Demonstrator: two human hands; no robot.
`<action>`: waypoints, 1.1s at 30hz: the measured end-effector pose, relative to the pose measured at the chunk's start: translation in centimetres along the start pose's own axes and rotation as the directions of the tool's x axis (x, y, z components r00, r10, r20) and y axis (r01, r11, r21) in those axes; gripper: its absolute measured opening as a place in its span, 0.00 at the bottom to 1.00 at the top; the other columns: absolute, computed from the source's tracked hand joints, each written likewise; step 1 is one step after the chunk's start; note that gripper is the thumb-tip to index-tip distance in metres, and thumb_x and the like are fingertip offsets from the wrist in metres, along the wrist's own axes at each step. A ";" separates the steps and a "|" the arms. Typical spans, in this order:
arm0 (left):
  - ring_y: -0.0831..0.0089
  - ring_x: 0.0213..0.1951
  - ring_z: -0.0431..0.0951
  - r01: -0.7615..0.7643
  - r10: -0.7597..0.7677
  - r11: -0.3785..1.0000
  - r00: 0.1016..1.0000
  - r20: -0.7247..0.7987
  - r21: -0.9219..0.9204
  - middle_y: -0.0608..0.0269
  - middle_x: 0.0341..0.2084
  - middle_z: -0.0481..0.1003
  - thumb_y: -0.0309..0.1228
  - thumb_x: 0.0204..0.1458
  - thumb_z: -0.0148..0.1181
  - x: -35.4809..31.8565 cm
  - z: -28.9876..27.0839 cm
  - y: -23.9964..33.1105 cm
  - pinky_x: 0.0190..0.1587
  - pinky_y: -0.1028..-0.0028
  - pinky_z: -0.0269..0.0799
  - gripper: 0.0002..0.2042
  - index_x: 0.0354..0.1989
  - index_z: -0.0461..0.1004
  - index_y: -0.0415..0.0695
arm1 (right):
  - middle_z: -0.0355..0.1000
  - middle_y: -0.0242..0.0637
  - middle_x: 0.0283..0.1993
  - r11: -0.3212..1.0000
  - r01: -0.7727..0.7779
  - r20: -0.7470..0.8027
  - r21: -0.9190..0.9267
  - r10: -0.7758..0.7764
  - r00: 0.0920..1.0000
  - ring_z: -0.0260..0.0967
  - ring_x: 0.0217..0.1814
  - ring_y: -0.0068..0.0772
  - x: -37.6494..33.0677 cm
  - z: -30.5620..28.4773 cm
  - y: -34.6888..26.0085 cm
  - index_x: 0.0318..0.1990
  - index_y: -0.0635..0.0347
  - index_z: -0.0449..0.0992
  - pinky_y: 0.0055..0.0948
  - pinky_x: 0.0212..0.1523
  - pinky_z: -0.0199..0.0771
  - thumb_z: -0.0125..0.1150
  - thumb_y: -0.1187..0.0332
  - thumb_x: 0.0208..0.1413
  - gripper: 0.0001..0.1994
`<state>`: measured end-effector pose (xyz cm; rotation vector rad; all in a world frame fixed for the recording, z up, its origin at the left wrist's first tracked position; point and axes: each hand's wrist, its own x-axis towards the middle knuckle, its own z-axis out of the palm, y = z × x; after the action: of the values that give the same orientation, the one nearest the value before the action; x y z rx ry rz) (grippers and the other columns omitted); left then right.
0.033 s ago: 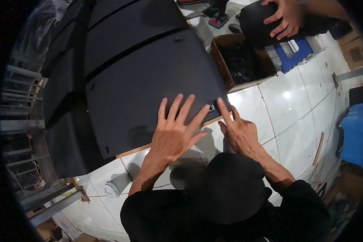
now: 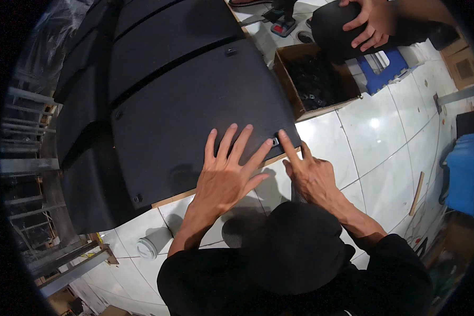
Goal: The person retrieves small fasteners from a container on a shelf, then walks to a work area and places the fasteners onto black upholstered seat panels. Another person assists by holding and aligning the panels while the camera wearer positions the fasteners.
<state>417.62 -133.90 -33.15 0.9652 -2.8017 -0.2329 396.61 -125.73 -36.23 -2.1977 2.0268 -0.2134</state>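
Panel [image 2: 189, 116], black, lies before the person; small fittings [image 2: 137, 198] sit at three corners. Fourth corner, near right: metal piece [image 2: 274, 141] in place between both forefingers, whether fastened I cannot tell. Left hand [image 2: 221, 181] open, fingers spread on panel; right hand [image 2: 313, 176] loosely open, forefinger straight to the piece, no grip seen. Judged nearly done here, that corner left. Box [image 2: 288, 89] beside panel holds more dark parts.
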 end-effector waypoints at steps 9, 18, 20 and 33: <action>0.47 0.69 0.55 -0.017 0.016 1.000 0.996 0.087 0.013 0.50 0.67 0.60 0.50 0.52 0.64 0.9 0.4 -0.3 0.69 0.39 0.43 0.28 0.63 0.67 0.72 | 0.74 0.64 0.33 0.997 0.071 -0.057 -0.013 -0.071 0.996 0.73 0.15 0.33 1.0 -0.2 0.0 0.75 0.57 0.44 0.29 0.11 0.68 0.57 0.72 0.52 0.42; 0.47 0.70 0.53 -0.065 0.066 0.998 0.994 0.082 -0.019 0.56 0.69 0.57 0.44 0.53 0.65 0.5 0.8 -1.0 0.69 0.36 0.36 0.31 0.66 0.61 0.74 | 0.70 0.47 0.19 0.997 0.065 -0.078 0.045 -0.061 0.995 0.69 0.12 0.29 1.3 -0.3 -0.5 0.73 0.64 0.48 0.29 0.09 0.65 0.56 0.74 0.52 0.40; 0.48 0.70 0.52 -0.088 0.088 0.996 0.991 0.102 -0.007 0.60 0.69 0.55 0.43 0.54 0.65 0.5 0.9 -1.3 0.69 0.36 0.35 0.31 0.67 0.61 0.73 | 0.70 0.47 0.18 0.997 0.055 -0.067 0.046 -0.052 0.996 0.68 0.12 0.29 1.3 -0.4 -0.5 0.73 0.64 0.48 0.29 0.09 0.65 0.56 0.74 0.52 0.40; 0.51 0.71 0.49 -0.158 0.150 0.987 0.976 0.159 0.040 0.67 0.70 0.53 0.40 0.55 0.62 0.9 0.5 -1.5 0.70 0.36 0.36 0.30 0.67 0.59 0.72 | 0.72 0.49 0.21 0.997 0.067 -0.060 0.033 -0.065 0.996 0.71 0.14 0.32 1.2 -0.5 -0.2 0.74 0.61 0.47 0.31 0.11 0.68 0.57 0.73 0.51 0.42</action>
<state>417.75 -135.60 -33.84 0.7657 -3.0217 -0.2242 396.76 -126.88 -35.74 -2.2642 1.9657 -0.3221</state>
